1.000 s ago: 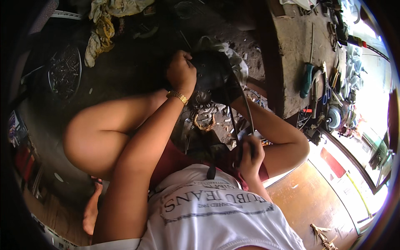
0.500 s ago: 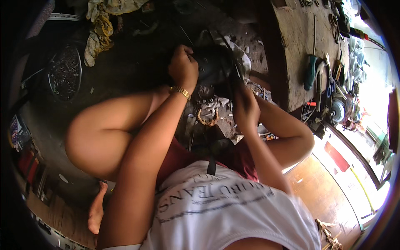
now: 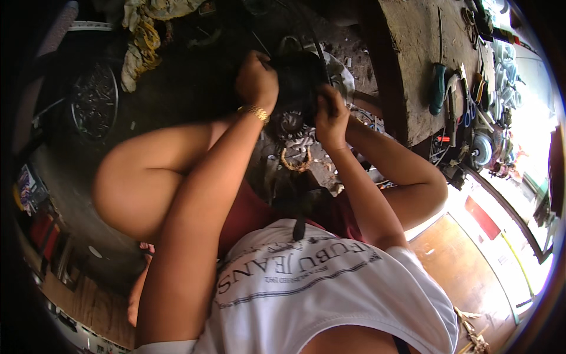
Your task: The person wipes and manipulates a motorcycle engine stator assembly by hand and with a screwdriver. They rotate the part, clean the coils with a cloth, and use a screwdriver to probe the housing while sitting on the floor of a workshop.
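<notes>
Between my hands is a dark, black piece (image 3: 298, 75), perhaps a casing; its outline blends into the shadow. My left hand (image 3: 257, 82), with a gold band at the wrist, is closed on its left edge. At its right edge, my right hand (image 3: 332, 118) has curled fingers pressed together; what they grip is hidden in the dark. A thin black strip or cable (image 3: 320, 52) runs down toward those fingers. Just below the black piece is a round, toothed, gear-like part (image 3: 291, 124). Nearer me lies a frayed tan ring (image 3: 296, 167) among scraps.
At left stands a round basin (image 3: 94, 101) of small metal pieces, with a stained yellowish cloth (image 3: 140, 50) beyond it. The wooden bench (image 3: 407, 65) at right bears a green-handled screwdriver (image 3: 438, 88), blue-handled scissors (image 3: 468, 112) and other tools. My folded legs flank the work.
My right hand has moved up and left, closer to the black piece, and its fingers now show more clearly. My left hand keeps its grip, shifting slightly upward. The gear-like part is more exposed.
</notes>
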{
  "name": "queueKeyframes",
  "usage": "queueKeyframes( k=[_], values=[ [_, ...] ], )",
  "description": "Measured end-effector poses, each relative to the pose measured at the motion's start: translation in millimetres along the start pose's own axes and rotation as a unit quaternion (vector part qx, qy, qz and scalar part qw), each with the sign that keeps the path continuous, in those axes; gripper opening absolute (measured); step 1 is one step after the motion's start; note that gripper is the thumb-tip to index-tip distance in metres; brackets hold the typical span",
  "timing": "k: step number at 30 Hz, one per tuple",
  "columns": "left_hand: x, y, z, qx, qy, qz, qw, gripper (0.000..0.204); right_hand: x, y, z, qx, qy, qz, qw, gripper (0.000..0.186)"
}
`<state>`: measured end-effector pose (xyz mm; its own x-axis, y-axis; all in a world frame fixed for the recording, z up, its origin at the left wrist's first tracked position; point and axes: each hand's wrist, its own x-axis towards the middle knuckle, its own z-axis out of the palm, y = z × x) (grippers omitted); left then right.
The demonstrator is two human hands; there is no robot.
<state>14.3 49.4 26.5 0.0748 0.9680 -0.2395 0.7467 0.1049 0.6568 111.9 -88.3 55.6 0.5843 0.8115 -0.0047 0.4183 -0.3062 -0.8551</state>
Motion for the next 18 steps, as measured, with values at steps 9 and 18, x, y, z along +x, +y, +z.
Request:
queueKeyframes(
  k=[9, 18],
  values=[
    [-5, -30, 5, -0.023, 0.062, 0.064, 0.996, 0.013, -91, -54, -80, -0.03, -0.038, 0.079, 0.996, 0.023],
    [-3, -16, 2, 0.021, 0.063, 0.029, 0.997, 0.015, 60, 1, 6, 0.111, -0.093, -0.011, 0.989, 0.044]
  ],
)
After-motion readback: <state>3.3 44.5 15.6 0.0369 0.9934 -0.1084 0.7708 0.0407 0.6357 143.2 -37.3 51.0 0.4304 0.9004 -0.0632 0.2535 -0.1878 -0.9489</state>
